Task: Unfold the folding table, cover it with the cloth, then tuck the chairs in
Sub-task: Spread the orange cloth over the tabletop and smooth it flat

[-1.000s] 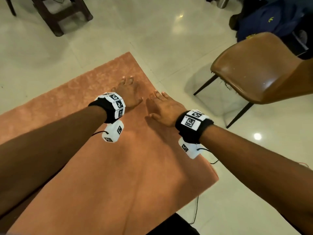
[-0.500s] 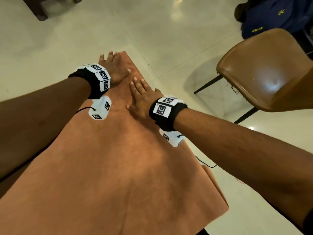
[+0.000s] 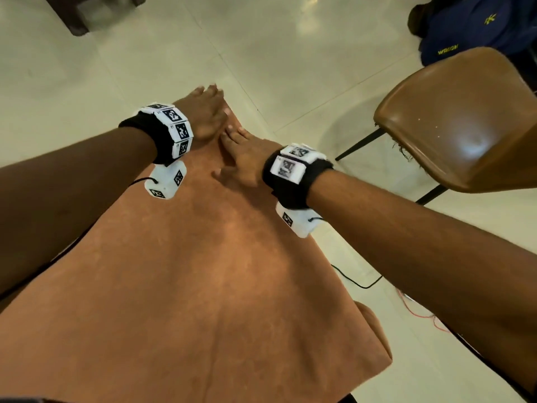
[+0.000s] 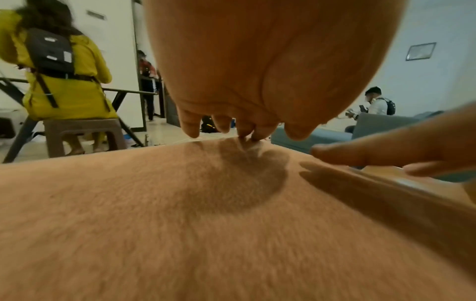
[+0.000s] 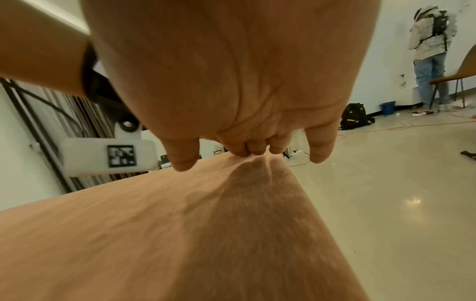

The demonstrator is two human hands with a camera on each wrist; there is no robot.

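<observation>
An orange-brown cloth point(image 3: 203, 286) covers the table, whose top and legs are hidden beneath it. The cloth hangs over the near right corner. My left hand point(image 3: 203, 112) lies flat with straight fingers on the cloth at the far corner; its fingertips point(image 4: 247, 134) touch the fabric point(image 4: 180, 224). My right hand point(image 3: 241, 158) lies flat just right of it, fingers pointing to the far corner, and its fingertips point(image 5: 255, 150) press the cloth point(image 5: 180, 234). A brown chair point(image 3: 453, 120) stands on the floor to the right, apart from the table.
A blue bag point(image 3: 476, 27) lies on the floor behind the chair. Dark wooden furniture legs point(image 3: 75, 21) stand at the far left. A black cable point(image 3: 357, 282) trails on the pale tiles by the table's right edge. Other people point(image 4: 64, 71) sit and stand around the room.
Both hands have slid over the cloth toward the far corner, from the cloth's middle to its far end, staying flat. The right hand has closed in on the left.
</observation>
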